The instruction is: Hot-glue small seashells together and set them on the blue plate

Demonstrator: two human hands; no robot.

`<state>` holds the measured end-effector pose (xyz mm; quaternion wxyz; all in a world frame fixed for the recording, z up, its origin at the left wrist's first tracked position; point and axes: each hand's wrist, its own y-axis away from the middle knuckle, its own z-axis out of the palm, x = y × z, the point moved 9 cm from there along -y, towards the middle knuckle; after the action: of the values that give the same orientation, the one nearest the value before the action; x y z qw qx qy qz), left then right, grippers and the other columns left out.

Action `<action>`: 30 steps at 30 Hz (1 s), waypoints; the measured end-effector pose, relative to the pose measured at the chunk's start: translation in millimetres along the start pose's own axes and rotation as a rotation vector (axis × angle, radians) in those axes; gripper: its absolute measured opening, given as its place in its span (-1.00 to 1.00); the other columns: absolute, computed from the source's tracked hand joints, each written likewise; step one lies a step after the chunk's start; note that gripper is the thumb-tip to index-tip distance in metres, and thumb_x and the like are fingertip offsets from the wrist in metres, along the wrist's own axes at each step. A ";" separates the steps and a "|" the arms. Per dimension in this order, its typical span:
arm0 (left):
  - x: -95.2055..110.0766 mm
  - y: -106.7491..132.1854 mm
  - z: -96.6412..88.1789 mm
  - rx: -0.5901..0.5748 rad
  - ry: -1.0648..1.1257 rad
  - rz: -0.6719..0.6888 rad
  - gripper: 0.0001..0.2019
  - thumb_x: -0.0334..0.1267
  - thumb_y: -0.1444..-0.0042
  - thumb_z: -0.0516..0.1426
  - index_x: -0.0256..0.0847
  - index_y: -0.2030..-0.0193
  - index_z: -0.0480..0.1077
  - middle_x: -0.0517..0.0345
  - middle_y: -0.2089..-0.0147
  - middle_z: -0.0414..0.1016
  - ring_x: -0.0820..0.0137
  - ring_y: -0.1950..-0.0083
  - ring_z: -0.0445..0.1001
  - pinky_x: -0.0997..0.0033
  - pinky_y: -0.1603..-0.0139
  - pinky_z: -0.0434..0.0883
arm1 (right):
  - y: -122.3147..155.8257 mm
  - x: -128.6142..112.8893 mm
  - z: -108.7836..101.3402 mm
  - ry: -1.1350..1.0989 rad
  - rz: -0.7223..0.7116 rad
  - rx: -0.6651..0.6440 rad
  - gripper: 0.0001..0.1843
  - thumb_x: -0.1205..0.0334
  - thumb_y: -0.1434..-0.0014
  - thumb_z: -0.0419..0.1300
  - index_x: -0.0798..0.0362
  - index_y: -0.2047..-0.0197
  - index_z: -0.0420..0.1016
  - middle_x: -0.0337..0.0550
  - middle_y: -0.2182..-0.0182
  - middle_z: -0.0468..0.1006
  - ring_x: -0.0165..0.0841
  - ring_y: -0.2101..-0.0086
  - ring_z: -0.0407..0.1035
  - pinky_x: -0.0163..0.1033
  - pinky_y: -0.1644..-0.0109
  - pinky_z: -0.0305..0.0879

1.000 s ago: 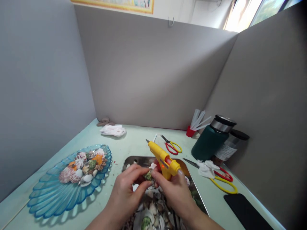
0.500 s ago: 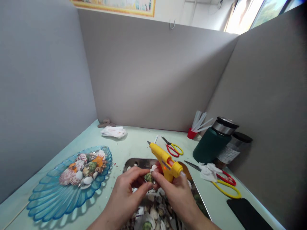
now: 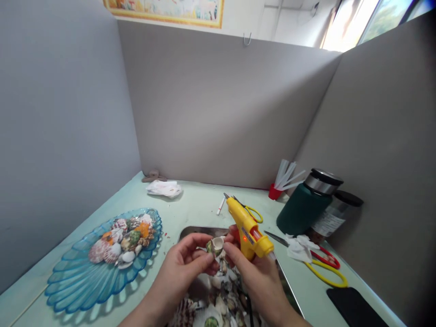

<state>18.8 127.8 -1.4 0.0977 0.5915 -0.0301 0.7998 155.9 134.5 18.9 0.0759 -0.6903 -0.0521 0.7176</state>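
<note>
In the head view, the green shell (image 3: 210, 247), held above the metal tray (image 3: 195, 229), had turned to show its pale opening, seemingly making its inside easier to reach. The left hand (image 3: 184, 268) pinched it; the right hand (image 3: 255, 274) gripped the yellow glue gun (image 3: 240, 217), which had shifted rightward.

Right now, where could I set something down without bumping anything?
Likeliest is the bare tabletop bordered by the white bundle, white strip and steel tray. A narrower lane, flecked with red bits, runs between tray and blue dish. Crowded: inside the tray, with shells, and right, around large scissors, green bottle and tissue.
</note>
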 end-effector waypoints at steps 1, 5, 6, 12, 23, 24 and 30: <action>-0.9 -0.3 0.0 -0.007 0.009 -0.003 -0.71 -0.23 0.05 0.27 -0.27 0.18 0.40 0.12 0.43 0.55 0.42 0.38 0.48 0.45 0.29 0.41 | 0.6 -1.5 1.5 -0.005 -0.009 -0.019 -0.72 0.16 -0.07 0.26 0.06 0.16 0.39 -0.19 0.31 0.50 -0.35 0.31 0.41 -0.27 0.21 0.35; -0.8 -0.2 0.8 -0.037 0.031 0.008 -0.70 -0.22 0.02 0.26 -0.28 0.14 0.41 0.08 0.36 0.56 0.38 0.32 0.50 0.40 0.23 0.43 | 2.1 -4.6 3.2 0.023 -0.048 -0.055 -0.68 0.18 -0.08 0.26 0.05 0.11 0.34 -0.19 0.28 0.49 -0.34 0.31 0.42 -0.24 0.18 0.36; -0.1 0.3 1.9 -0.052 0.033 0.012 -0.70 -0.21 0.01 0.25 -0.28 0.13 0.41 0.06 0.33 0.56 0.37 0.30 0.51 0.37 0.21 0.43 | 2.2 -5.0 3.0 0.033 -0.057 -0.055 -0.70 0.19 -0.08 0.26 0.04 0.11 0.34 -0.20 0.28 0.49 -0.34 0.31 0.42 -0.24 0.17 0.36; 1.6 2.1 4.1 -0.064 0.040 0.021 -0.78 -0.21 -0.03 0.21 -0.28 0.21 0.40 0.03 0.27 0.53 0.37 0.32 0.50 0.32 0.20 0.44 | 4.6 -9.6 5.8 0.117 -0.114 -0.061 -0.73 0.25 -0.08 0.23 0.03 0.13 0.35 -0.18 0.29 0.50 -0.31 0.29 0.43 -0.25 0.19 0.38; -2.8 2.7 -2.4 -0.006 -0.001 -0.007 -0.83 -0.25 -0.01 0.21 -0.26 0.26 0.40 0.10 0.35 0.52 0.38 0.38 0.48 0.35 0.29 0.42 | 11.2 -13.6 7.0 0.248 -0.260 -0.040 -0.73 0.23 -0.06 0.22 0.04 0.14 0.35 -0.14 0.33 0.54 -0.28 0.34 0.43 -0.24 0.25 0.35; -3.2 3.0 -3.1 0.002 -0.002 -0.014 -0.82 -0.25 0.00 0.21 -0.26 0.26 0.40 0.11 0.37 0.51 0.38 0.39 0.48 0.37 0.32 0.41 | 11.7 -14.7 6.8 0.263 -0.266 -0.035 -0.71 0.23 -0.06 0.22 0.04 0.12 0.35 -0.14 0.32 0.53 -0.27 0.33 0.42 -0.23 0.24 0.35; -1.3 3.3 -4.3 0.018 -0.026 0.014 -0.84 -0.26 0.02 0.21 -0.24 0.28 0.42 0.16 0.44 0.51 0.39 0.40 0.47 0.42 0.34 0.39 | 15.3 -23.5 11.2 0.333 -0.328 -0.060 -0.74 0.25 -0.07 0.22 0.00 0.13 0.36 -0.18 0.34 0.50 -0.30 0.37 0.40 -0.25 0.28 0.33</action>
<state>14.4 125.1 -3.7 0.0862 0.6024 -0.0284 0.7930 145.0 115.6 39.7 0.1783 -0.7834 -0.1717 0.5701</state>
